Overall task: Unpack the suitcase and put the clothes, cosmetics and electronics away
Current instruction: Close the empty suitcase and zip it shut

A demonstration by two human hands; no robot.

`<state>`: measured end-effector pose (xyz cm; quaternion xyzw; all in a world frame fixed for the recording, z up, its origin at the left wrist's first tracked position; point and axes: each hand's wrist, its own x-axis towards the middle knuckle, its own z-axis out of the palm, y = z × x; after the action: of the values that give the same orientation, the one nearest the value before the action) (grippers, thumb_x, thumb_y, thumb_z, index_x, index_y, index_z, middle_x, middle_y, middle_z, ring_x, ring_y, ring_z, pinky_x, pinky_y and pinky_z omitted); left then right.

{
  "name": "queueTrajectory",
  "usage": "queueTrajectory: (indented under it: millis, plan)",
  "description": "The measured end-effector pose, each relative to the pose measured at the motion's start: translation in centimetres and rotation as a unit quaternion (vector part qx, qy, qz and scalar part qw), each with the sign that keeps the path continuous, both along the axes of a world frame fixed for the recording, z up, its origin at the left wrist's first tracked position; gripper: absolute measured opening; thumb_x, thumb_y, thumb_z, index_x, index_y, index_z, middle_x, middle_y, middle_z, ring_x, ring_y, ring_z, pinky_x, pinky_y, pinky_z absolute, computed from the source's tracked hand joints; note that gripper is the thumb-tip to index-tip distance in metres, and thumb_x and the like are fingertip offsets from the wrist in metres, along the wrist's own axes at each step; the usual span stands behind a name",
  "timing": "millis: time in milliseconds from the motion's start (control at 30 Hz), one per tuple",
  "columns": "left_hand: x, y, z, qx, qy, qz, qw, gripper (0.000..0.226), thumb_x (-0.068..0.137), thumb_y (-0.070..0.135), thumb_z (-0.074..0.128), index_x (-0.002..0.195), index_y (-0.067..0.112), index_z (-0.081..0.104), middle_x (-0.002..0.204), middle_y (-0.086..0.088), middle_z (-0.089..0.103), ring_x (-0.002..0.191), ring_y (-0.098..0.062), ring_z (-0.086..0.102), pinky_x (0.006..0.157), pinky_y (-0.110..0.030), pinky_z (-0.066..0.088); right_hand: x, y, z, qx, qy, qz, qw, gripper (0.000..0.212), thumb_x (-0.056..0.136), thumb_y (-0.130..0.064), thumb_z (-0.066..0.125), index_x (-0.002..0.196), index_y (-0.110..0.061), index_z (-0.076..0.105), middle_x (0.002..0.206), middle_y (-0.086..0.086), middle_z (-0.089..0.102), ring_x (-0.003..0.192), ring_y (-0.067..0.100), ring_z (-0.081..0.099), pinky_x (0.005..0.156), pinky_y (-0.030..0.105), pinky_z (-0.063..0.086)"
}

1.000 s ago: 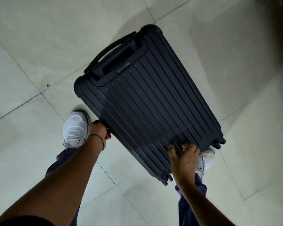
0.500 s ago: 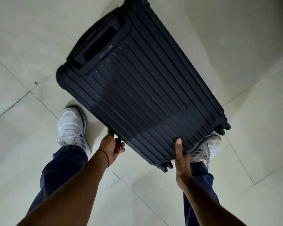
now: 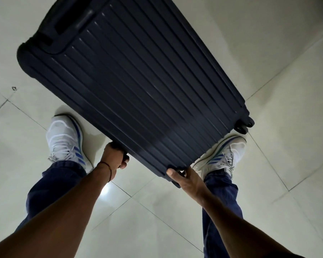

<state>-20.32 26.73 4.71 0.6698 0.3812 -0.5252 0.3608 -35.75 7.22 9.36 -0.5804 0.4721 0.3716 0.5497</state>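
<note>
A dark navy hard-shell suitcase [image 3: 138, 75] with ribbed sides fills the upper middle of the head view, closed and held flat above the floor. Its telescopic handle end points to the upper left and its wheels [image 3: 244, 125] to the right. My left hand [image 3: 114, 157] is closed around the side handle under its near edge. My right hand [image 3: 185, 176] grips the near corner by the wheel end, thumb on top. The contents are hidden.
Pale glossy floor tiles [image 3: 138, 220] with thin grout lines spread all around. My left foot in a white shoe [image 3: 64, 138] and my right foot in a white shoe [image 3: 225, 155] stand under the suitcase's near edge, in blue trousers.
The suitcase has risen toward the camera and looks larger, with its top end leaving the frame. My right hand shifted from the ribbed face to the near corner.
</note>
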Motion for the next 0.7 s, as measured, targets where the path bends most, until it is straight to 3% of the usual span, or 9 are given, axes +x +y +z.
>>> queueTrajectory:
  millis: [100, 200, 267, 333, 400, 467, 600, 700]
  plan:
    - [1.5, 0.1, 3.2, -0.011, -0.030, 0.009, 0.999, 0.028, 0.099, 0.005, 0.034, 0.077, 0.006, 0.053, 0.059, -0.008, 0.063, 0.046, -0.020, 0.042, 0.035, -0.016, 0.029, 1.1, 0.4, 2.5, -0.024, -0.023, 0.006, 0.999, 0.057, 0.065, -0.068, 0.069, 0.090, -0.017, 0.068, 0.076, -0.008, 0.071, 0.066, -0.003, 0.063, 0.061, 0.013, 0.046]
    - [3.5, -0.5, 7.4, -0.033, -0.055, 0.003, 0.998, 0.024, 0.100, 0.012, 0.039, 0.084, 0.007, 0.056, 0.070, -0.014, 0.070, 0.044, -0.018, 0.037, 0.036, -0.017, 0.027, 2.2, 1.2, 5.1, -0.053, -0.069, 0.048, 0.995, 0.051, 0.071, -0.060, 0.072, 0.076, -0.010, 0.060, 0.067, -0.001, 0.060, 0.065, 0.014, 0.055, 0.064, 0.036, 0.047]
    - [5.0, -1.2, 10.1, -0.039, -0.070, -0.015, 0.997, 0.021, 0.099, 0.014, 0.041, 0.087, 0.005, 0.056, 0.073, -0.020, 0.071, 0.041, -0.017, 0.034, 0.037, -0.016, 0.025, 3.1, 1.3, 7.0, -0.067, -0.074, 0.070, 0.993, 0.042, 0.067, -0.056, 0.079, 0.082, -0.020, 0.061, 0.075, -0.010, 0.061, 0.070, 0.006, 0.057, 0.064, 0.025, 0.047]
    - [6.8, -2.2, 12.9, -0.037, -0.088, -0.040, 0.995, 0.021, 0.098, 0.019, 0.045, 0.090, 0.003, 0.057, 0.074, -0.022, 0.072, 0.038, -0.016, 0.034, 0.038, -0.015, 0.024, 4.5, 0.7, 9.1, -0.099, -0.038, 0.098, 0.989, 0.035, 0.066, -0.048, 0.081, 0.079, -0.022, 0.061, 0.071, -0.010, 0.062, 0.062, 0.002, 0.055, 0.056, 0.014, 0.041]
    - [8.8, -3.6, 15.6, -0.032, -0.111, -0.080, 0.990, 0.024, 0.096, 0.025, 0.050, 0.086, 0.005, 0.058, 0.072, -0.022, 0.072, 0.033, -0.016, 0.036, 0.039, -0.015, 0.026, 5.9, 0.0, 11.1, -0.100, -0.013, 0.112, 0.989, 0.029, 0.070, -0.036, 0.080, 0.065, -0.018, 0.057, 0.051, -0.010, 0.055, 0.046, 0.004, 0.045, 0.047, 0.017, 0.036]
    - [11.2, -5.3, 18.1, -0.008, -0.153, -0.163, 0.975, 0.027, 0.094, 0.033, 0.053, 0.078, 0.011, 0.058, 0.068, -0.015, 0.072, 0.033, -0.018, 0.045, 0.041, -0.020, 0.034, 7.4, -0.5, 13.1, -0.076, -0.009, 0.088, 0.993, 0.028, 0.070, -0.028, 0.080, 0.059, -0.016, 0.058, 0.045, -0.010, 0.054, 0.043, 0.005, 0.045, 0.046, 0.021, 0.039]
    - [15.4, -8.8, 21.5, 0.054, -0.258, -0.308, 0.914, 0.038, 0.090, 0.047, 0.055, 0.070, 0.014, 0.049, 0.074, -0.010, 0.069, 0.069, -0.032, 0.063, 0.067, -0.037, 0.053, 10.7, -1.3, 16.9, 0.010, -0.055, 0.002, 0.998, 0.017, 0.071, -0.021, 0.085, 0.069, -0.014, 0.070, 0.062, -0.008, 0.064, 0.060, 0.007, 0.057, 0.059, 0.024, 0.047]
    - [16.5, -11.0, 23.5, 0.029, -0.334, -0.314, 0.888, 0.033, 0.090, 0.046, 0.060, 0.079, 0.017, 0.049, 0.069, 0.002, 0.056, 0.066, -0.018, 0.054, 0.058, -0.027, 0.041, 12.7, -1.8, 19.2, 0.089, -0.123, -0.098, 0.983, 0.020, 0.075, -0.009, 0.083, 0.093, -0.012, 0.076, 0.086, 0.003, 0.074, 0.081, 0.015, 0.068, 0.079, 0.033, 0.055]
